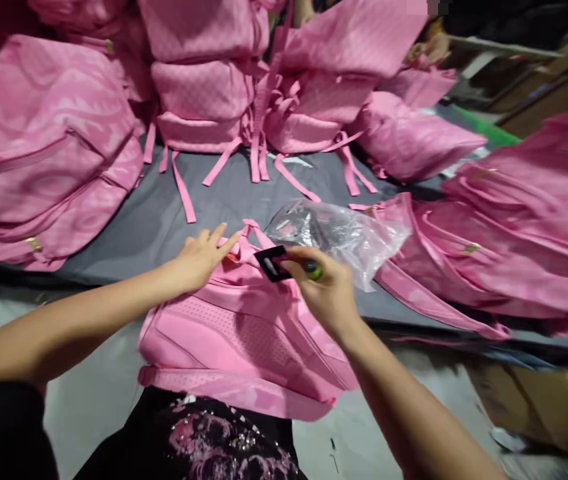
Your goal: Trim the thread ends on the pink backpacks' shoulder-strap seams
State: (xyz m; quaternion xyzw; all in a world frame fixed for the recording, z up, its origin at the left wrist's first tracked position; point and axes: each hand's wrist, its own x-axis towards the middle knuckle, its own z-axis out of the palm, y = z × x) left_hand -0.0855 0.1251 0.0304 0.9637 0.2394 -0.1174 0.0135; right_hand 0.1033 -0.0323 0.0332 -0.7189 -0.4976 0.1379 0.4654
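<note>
across the middle of the frame, a grey table [164, 220], ringed by heaps of pink backpacks: one heap [44, 153] at upper left, another [199, 87] at top centre with loose straps [184, 193] trailing down onto the grey, a third [529, 233] filling the right side. at lower centre, hanging partly over the near table edge toward the body, a single pink backpack [234, 340], padded mesh back panel facing up, long axis running from the bottom of the frame up and away, top end with its carry loop farthest from the body. just beyond that top end, right of centre, a crumpled clear plastic bag [344, 233], touching or nearly touching the backpack. at far upper right, another person's hand [431, 47] among the bags, well apart from everything here. left hand [201, 257], left of centre, fingers loosely spread and resting flat on the top left corner of the backpack, gripping nothing. right hand [329, 293], just right of centre, curled shut around a small green-ended object [314, 270], hovering over the top right of the backpack. at its fingertips a black tag [271, 262], between the two hands and nearer the right; held or merely touched, impossible to tell through the blur. hands apart, both at the far top end of the backpack, the carry loop lying between them.
</note>
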